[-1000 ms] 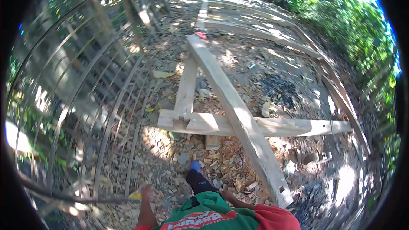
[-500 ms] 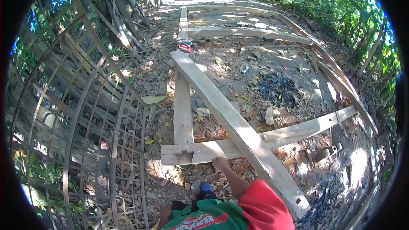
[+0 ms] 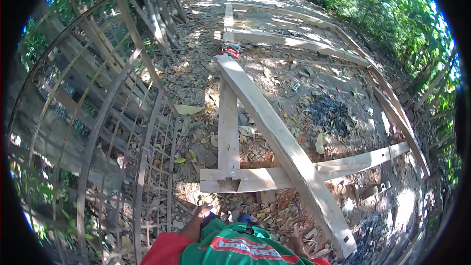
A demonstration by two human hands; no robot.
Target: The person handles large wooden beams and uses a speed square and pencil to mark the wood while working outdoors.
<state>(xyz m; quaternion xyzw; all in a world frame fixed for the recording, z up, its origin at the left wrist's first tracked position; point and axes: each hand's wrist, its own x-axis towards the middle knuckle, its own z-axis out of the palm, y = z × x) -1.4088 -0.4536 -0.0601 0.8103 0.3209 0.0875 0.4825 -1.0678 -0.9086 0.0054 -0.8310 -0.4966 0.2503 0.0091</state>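
Note:
My left hand (image 3: 202,210) reaches forward just short of the near wooden beam (image 3: 269,179), with nothing visible in it; its fingers look loosely apart though slightly blurred. My right hand (image 3: 296,240) hangs low beside my body, near the lower part of a long diagonal beam (image 3: 279,132); its fingers are too indistinct to read. A dark notch shows in the near beam toward its left end. The diagonal beam lies across it and has a small square hole at its near end. An upright-running beam (image 3: 228,132) meets the near beam by the notch.
A bent metal grille (image 3: 93,132) stands along my left. Farther off lie more frame beams (image 3: 299,42), with a red and blue power tool (image 3: 231,51) by the diagonal beam's far end. Black ash (image 3: 328,114) and dry leaves cover parts of the ground.
My right hand has left the near beam's edge and drawn back to my right side. My left hand has swung forward. The view has shifted, moving the beams rightward in the picture.

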